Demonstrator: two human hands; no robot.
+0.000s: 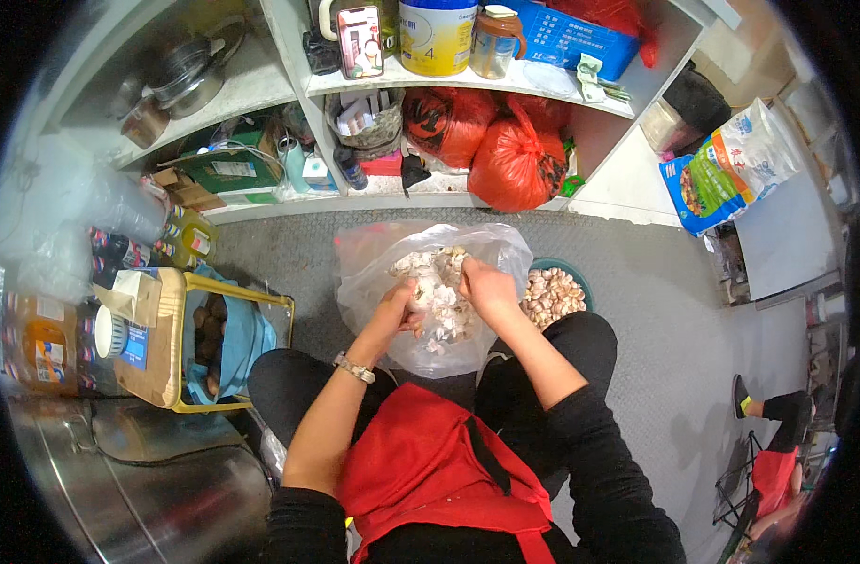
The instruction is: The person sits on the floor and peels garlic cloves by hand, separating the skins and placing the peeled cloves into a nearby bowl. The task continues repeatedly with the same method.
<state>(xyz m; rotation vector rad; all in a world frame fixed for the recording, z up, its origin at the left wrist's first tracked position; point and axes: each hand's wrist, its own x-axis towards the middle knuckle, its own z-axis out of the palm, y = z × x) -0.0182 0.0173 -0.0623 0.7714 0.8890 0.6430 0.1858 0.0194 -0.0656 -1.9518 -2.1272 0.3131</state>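
A clear plastic bag lies spread between my knees, with whitish garlic heads and loose papery skins in it. Over the bag, my left hand is closed, its thumb and curled fingers against pale garlic. My right hand is closed too, its fingertips at a garlic head by the bag's far side; the back of the hand hides part of the grip. Just right of the bag, partly behind my right knee, stands a green bowl full of separated garlic cloves.
Ahead, a white shelf unit carries a phone, a yellow tin and red bags. At left stands a yellow-framed stool beside bottles. A seated person appears at far right on the grey floor.
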